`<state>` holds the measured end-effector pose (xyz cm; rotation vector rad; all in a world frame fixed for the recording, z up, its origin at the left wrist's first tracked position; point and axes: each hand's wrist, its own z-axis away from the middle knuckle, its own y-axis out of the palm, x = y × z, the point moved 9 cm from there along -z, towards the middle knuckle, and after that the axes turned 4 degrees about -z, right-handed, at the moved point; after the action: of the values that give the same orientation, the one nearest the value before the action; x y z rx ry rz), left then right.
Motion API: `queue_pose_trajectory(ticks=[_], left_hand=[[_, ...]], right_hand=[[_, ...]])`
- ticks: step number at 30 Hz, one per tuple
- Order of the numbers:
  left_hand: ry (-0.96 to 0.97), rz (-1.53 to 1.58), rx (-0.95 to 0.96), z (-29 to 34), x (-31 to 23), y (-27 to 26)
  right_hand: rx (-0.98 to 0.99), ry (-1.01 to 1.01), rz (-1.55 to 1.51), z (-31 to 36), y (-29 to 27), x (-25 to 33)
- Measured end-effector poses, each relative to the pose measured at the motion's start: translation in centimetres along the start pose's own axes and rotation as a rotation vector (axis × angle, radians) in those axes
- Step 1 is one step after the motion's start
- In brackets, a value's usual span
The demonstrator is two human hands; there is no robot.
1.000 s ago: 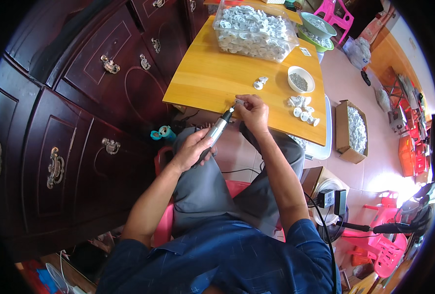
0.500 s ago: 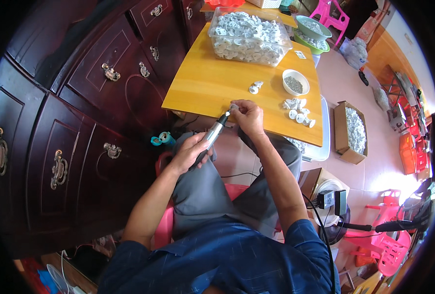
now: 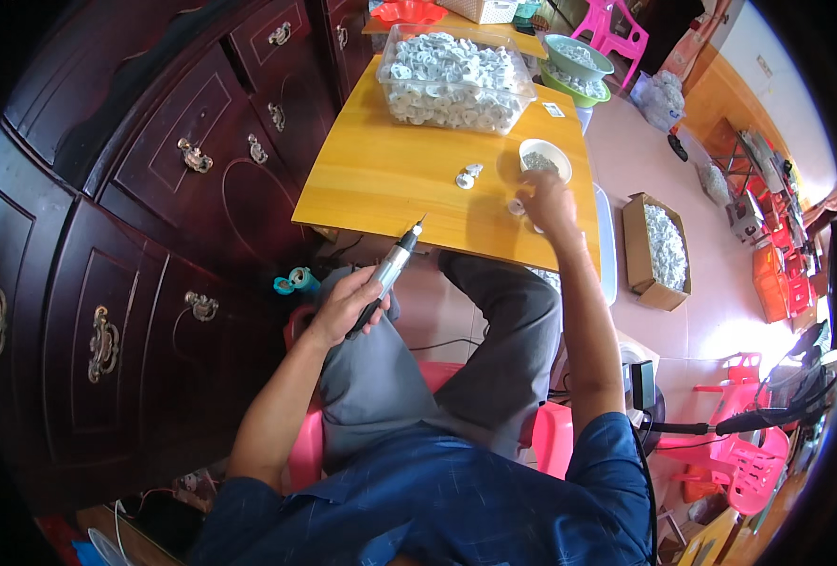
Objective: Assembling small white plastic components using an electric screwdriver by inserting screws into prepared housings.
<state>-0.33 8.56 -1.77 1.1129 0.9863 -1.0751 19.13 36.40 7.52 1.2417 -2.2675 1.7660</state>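
Observation:
My left hand [image 3: 351,300] is closed round a silver and black electric screwdriver [image 3: 392,267], whose thin bit points up and away over the table's near edge. Nothing sits on the bit's tip. My right hand [image 3: 551,203] is over the right part of the yellow table, just in front of a white bowl [image 3: 546,151] of small grey metal pieces. Its fingers are blurred, and whether they hold anything does not show. Partly beneath it lie small white plastic parts [image 3: 517,207]. A smaller group of white parts [image 3: 468,176] rests left of the bowl.
A clear plastic tub [image 3: 456,99] heaped with white parts stands at the table's [image 3: 352,156] far side. Dark drawers [image 3: 192,160] line the left. On the floor to the right is a cardboard box [image 3: 637,250] of white pieces. Green basins [image 3: 579,71] stand behind, pink chairs [image 3: 756,476] at right.
My right hand has left the screwdriver's tip and moved right to the bowl and loose parts. The white part at the tip is no longer there. My left hand still grips the screwdriver.

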Motion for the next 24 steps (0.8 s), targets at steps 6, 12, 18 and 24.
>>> queue_pose_trajectory(ticks=[6,12,18,24], left_hand=[[-0.026,0.004,0.033,-0.3,0.5,-0.3],[-0.042,-0.012,0.049,-0.5,0.3,-0.2],[-0.058,0.012,0.046,-0.6,0.2,0.1],[-0.031,0.010,0.025,-0.6,-0.1,0.5]], right_hand=[[-0.001,0.128,0.028,-5.6,-1.6,-5.0],[0.238,0.177,0.203,-8.0,2.0,-6.9],[0.367,0.282,0.290,-8.3,4.5,-7.9],[0.398,0.283,0.283,-8.4,4.9,-7.9]])
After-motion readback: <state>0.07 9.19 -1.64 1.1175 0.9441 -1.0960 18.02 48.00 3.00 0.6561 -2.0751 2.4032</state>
